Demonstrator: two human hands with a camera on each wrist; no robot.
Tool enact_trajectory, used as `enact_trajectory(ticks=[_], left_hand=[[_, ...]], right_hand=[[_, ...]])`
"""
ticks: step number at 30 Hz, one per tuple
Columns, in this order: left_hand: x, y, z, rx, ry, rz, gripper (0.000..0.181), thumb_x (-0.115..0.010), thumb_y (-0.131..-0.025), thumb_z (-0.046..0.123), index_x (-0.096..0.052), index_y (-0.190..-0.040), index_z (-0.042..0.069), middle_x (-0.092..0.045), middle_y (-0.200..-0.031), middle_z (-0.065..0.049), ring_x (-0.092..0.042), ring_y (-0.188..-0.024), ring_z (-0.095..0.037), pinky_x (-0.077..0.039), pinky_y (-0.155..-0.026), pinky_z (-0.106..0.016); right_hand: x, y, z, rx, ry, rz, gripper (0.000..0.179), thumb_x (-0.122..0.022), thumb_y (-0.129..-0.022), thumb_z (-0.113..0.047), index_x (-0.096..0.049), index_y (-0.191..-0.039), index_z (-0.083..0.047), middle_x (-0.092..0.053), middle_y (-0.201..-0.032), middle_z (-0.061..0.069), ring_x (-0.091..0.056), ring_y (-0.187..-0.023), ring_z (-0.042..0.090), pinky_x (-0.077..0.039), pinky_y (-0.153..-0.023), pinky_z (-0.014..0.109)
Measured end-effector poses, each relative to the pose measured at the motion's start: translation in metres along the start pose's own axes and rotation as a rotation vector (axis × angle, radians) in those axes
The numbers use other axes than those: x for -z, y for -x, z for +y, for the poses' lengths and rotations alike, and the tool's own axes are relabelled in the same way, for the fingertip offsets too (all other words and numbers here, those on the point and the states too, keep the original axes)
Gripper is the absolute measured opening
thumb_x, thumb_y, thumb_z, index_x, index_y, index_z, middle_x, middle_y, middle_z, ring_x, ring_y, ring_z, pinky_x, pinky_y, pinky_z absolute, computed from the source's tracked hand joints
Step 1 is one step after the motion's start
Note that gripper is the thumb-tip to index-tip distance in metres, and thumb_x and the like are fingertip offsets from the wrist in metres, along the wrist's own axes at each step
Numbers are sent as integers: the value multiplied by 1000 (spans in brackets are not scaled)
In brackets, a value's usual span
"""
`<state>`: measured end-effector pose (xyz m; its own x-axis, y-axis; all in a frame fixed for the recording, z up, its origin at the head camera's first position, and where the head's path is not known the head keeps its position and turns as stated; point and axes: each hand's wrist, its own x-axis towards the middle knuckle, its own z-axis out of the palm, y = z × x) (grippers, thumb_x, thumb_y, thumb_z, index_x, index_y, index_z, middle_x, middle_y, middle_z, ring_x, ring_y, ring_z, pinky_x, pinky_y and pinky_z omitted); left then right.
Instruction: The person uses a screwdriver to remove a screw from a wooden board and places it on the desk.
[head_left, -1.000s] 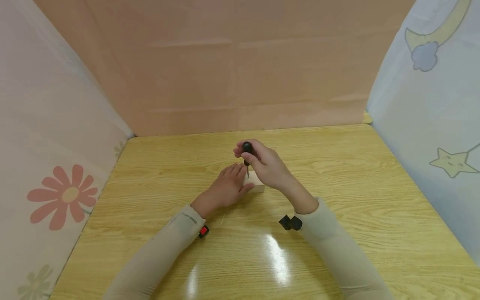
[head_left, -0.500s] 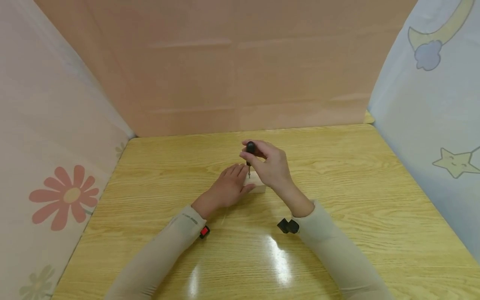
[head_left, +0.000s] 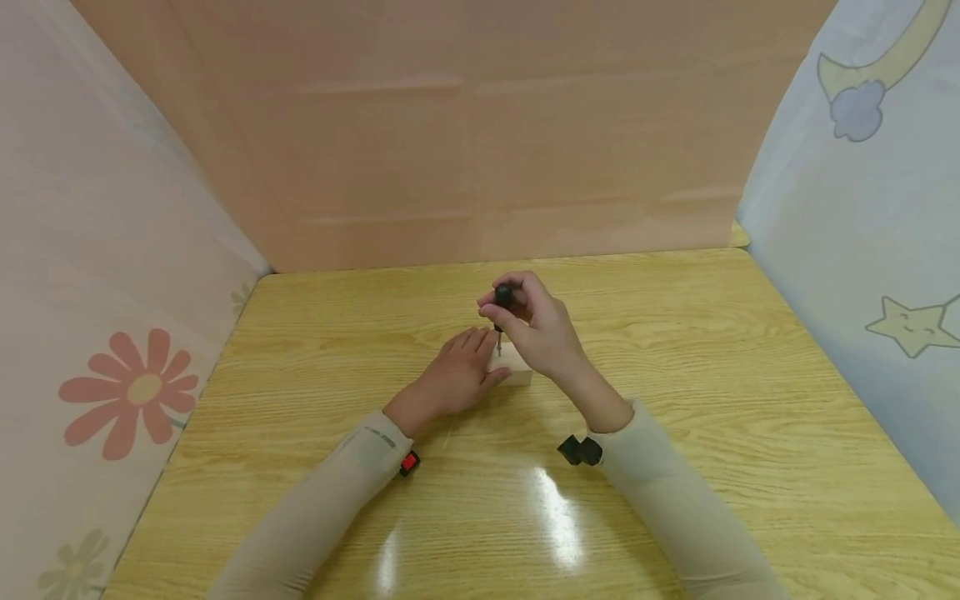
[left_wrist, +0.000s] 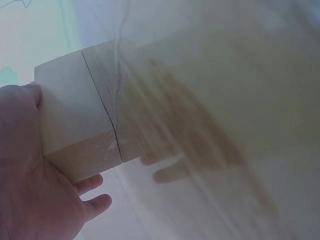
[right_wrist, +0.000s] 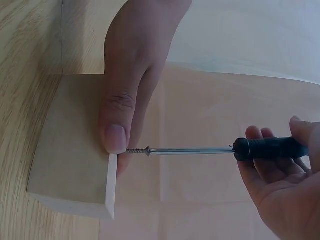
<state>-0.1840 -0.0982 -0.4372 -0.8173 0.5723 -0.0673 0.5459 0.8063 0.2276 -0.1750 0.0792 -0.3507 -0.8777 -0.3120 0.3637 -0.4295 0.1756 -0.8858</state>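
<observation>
My left hand (head_left: 456,377) holds a pale wooden block (head_left: 516,365) on the table, gripping it at its left end. In the right wrist view the left thumb (right_wrist: 117,120) lies along one face of the block, close to a screw (right_wrist: 138,150). That screw stands partly out of the block, its thread still showing. A screwdriver with a black handle (right_wrist: 267,148) and a steel shaft meets the screw head in line with it. My right hand (head_left: 546,333) holds the handle upright above the block, thumb and fingers around it.
The wood-grain table (head_left: 675,358) extends around both hands. A peach-coloured cloth (head_left: 480,133) hangs at the back edge, with patterned pale cloths at left (head_left: 112,250) and right (head_left: 862,233). Straps with small devices sit on both wrists.
My right hand has shifted a little right over the second, and its fingers have loosened and changed position on the screwdriver handle. The left hand and block stay in place.
</observation>
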Motion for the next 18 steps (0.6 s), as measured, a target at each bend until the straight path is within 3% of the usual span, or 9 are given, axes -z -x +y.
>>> enact_trajectory(ticks=[7,18], left_hand=[[0,-1,1,14,13,5,77,-32,-106,57,-17,-162,6,-27,-164,-15,-22,-153,-35,-25,-121,-53],[2,0,2,17,12,-1,79,-30,-106,58,-17,-162,4,-28,-163,-18,-23,-152,-36,-27,-120,-54]], right_hand=[[4,-1,-1,21,-19,13,24,-63,-101,-11,-60,-121,1,-66,-117,12,-65,-110,22,-55,-94,29],[8,-3,-1,48,-10,-27,37,-54,-105,-10,-54,-141,-1,-66,-123,18,-66,-114,24,-52,-98,27]])
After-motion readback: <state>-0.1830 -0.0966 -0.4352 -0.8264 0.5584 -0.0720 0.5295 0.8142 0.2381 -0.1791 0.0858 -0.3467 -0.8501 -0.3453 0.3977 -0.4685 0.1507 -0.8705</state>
